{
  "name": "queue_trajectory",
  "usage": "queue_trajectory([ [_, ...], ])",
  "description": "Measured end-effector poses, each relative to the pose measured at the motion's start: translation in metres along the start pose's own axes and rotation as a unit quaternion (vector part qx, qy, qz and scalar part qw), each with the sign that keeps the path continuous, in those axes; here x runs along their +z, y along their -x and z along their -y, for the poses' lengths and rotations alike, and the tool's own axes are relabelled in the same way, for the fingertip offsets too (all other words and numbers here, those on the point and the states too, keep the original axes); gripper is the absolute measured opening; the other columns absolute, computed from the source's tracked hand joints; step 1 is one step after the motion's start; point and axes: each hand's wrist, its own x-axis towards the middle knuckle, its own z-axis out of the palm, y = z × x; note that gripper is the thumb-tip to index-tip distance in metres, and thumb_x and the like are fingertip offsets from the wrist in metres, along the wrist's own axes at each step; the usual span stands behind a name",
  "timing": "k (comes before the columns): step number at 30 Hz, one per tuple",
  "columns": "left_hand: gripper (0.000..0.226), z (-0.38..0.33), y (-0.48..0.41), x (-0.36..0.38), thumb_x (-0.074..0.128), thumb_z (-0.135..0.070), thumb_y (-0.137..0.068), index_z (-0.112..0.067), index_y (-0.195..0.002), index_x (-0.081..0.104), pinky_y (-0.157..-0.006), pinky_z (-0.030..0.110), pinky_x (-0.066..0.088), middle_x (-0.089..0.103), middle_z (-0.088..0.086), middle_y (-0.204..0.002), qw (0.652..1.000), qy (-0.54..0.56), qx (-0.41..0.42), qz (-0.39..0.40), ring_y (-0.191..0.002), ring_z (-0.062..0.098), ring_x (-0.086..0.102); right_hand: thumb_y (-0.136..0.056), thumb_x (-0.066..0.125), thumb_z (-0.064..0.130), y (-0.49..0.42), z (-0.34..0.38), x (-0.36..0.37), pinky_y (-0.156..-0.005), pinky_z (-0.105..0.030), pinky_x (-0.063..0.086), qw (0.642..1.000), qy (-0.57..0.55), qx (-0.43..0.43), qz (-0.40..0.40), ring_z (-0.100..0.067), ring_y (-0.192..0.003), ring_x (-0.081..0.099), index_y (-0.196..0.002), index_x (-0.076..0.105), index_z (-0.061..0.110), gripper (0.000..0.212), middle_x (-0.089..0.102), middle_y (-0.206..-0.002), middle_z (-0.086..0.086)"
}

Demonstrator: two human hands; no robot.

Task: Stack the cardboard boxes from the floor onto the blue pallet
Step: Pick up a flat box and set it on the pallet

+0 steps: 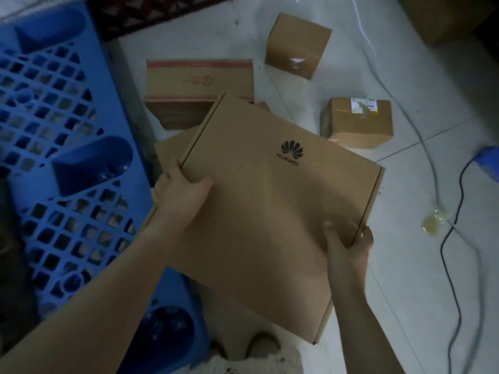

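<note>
Both my hands carry the wide flat box just off the blue pallet's right edge.

My left hand [181, 195] pinches the left edge of the flat brown cardboard box with a black printed logo [270, 211], thumb on top and fingers curled under. My right hand [348, 244] wraps round its right edge near the corner. The box is held tilted above the white tiled floor [405, 292] and another flat carton [172, 147]. Its board looks smooth and thin, so I think it could slide from such shallow grips or sag. The blue plastic lattice pallet [54, 130] is full of holes, with rounded cup-like lumps standing up, so a box set across one would probably rock. Loose cables [456, 238] lie by my feet and could trip me.
</note>
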Motion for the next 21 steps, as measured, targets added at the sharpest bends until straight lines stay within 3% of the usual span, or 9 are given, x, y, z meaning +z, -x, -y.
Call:
queue_trajectory([
  [4,0.089,0.001,-0.003,-0.006,0.063,-0.048,-0.078,-0.021,-0.152,0.021,-0.113,0.052,0.025,0.032,0.010,-0.152,0.999,0.015,-0.027,0.018,-0.139,0.034,0.029,-0.087,0.071,0.039,0.002,0.009,0.000,-0.105,-0.041,0.040,0.999,0.018,-0.011,-0.024,-0.029,-0.137,0.043,-0.155,0.022,0.023,0.086,0.038,-0.153,-0.003],
  [13,0.092,0.014,0.033,-0.075,0.069,-0.050,-0.079,-0.027,-0.152,0.017,-0.114,0.059,0.024,0.026,0.008,-0.155,0.997,0.068,-0.020,-0.032,-0.141,0.035,0.029,-0.086,0.070,0.038,0.048,0.073,-0.010,-0.090,-0.032,0.039,0.992,0.065,-0.104,-0.016,-0.024,-0.132,0.045,-0.155,0.022,0.028,0.085,0.038,-0.150,-0.001],
  [21,0.107,-0.032,0.115,-0.220,0.073,-0.063,-0.070,-0.021,-0.152,0.017,-0.113,0.061,0.024,0.030,0.012,-0.154,0.987,0.102,-0.049,-0.117,-0.141,0.037,0.030,-0.086,0.069,0.039,0.160,0.212,-0.035,-0.105,-0.053,0.043,0.978,0.098,-0.186,0.002,-0.027,-0.133,0.044,-0.156,0.019,0.028,0.087,0.039,-0.148,-0.003],
])
